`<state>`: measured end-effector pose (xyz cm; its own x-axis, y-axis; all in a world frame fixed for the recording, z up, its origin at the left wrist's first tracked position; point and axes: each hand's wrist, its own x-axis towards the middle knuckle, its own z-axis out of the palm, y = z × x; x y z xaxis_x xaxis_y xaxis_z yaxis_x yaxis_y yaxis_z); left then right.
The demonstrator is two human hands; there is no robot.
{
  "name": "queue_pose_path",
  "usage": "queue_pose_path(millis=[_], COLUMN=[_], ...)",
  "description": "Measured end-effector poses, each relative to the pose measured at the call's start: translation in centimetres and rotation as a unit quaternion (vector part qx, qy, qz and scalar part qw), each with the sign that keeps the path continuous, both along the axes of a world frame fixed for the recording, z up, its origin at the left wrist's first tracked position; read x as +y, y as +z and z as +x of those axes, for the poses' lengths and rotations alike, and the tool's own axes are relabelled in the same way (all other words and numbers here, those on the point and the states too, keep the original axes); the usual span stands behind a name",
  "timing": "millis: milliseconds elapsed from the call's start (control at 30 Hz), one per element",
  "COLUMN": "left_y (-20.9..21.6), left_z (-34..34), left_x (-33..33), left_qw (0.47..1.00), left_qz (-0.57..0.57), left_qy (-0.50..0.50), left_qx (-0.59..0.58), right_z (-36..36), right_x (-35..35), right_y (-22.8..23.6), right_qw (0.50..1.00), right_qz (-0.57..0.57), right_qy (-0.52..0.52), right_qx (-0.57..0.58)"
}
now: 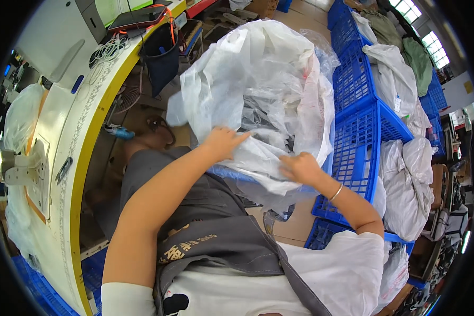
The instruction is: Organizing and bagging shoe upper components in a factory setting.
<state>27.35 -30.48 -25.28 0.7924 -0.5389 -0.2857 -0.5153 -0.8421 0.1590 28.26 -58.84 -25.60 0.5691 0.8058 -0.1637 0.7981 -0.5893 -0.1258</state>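
In front of me a large white plastic bag (231, 68) stands wide open, its rim folded outward. Clear plastic wrapping with dark pieces (258, 113) under it lies inside; what the pieces are cannot be made out. My left hand (225, 143) is closed on the near rim of the bag, one finger stretched toward the opening. To the right, my right hand (300, 167) has its fingers curled round the same near rim, pinching the plastic. Part of a blue container (237, 175) shows beneath the bag.
At left runs a white worktable (63, 210) with a yellow edge, bearing a sewing machine (21, 163) and thread snips (64, 169). Blue crates (353, 152) stack along the right, with white filled sacks (405, 184) beyond. A dark pouch (160, 60) hangs off the table.
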Motion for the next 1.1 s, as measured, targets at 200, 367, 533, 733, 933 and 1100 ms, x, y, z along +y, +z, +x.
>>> queue_pose_path(millis=[200, 367, 533, 733, 933, 1100], left_y=[-4.4, -3.2, -3.5, -5.7, -6.6, -4.6], left_z=[-0.5, -1.4, -2.5, -3.9, -3.3, -3.8], left_x=[-0.1, -0.2, 0.5, 1.4, 1.2, 1.5], left_qw=[0.980, 0.981, 0.979, 0.979, 0.968, 0.973], left_qz=[0.104, 0.058, 0.018, -0.122, -0.177, -0.149], left_qy=[0.023, 0.096, 0.129, 0.157, 0.169, 0.167], left_qx=[0.168, 0.160, 0.157, 0.052, 0.050, 0.050], right_z=[2.2, 3.6, 5.6, 16.8, 24.0, 15.5], right_x=[-0.8, 0.3, 7.1, 7.2, 0.5, -0.9], right_y=[-11.2, -6.8, 5.9, -1.3, -2.3, 8.8], right_qw=[0.990, 0.986, 0.965, 0.942, 0.911, 0.727], right_qz=[-0.112, -0.090, 0.222, 0.088, 0.325, 0.520], right_qy=[0.078, 0.044, -0.096, -0.250, -0.252, -0.418], right_qx=[-0.030, 0.131, -0.102, -0.206, -0.011, 0.163])
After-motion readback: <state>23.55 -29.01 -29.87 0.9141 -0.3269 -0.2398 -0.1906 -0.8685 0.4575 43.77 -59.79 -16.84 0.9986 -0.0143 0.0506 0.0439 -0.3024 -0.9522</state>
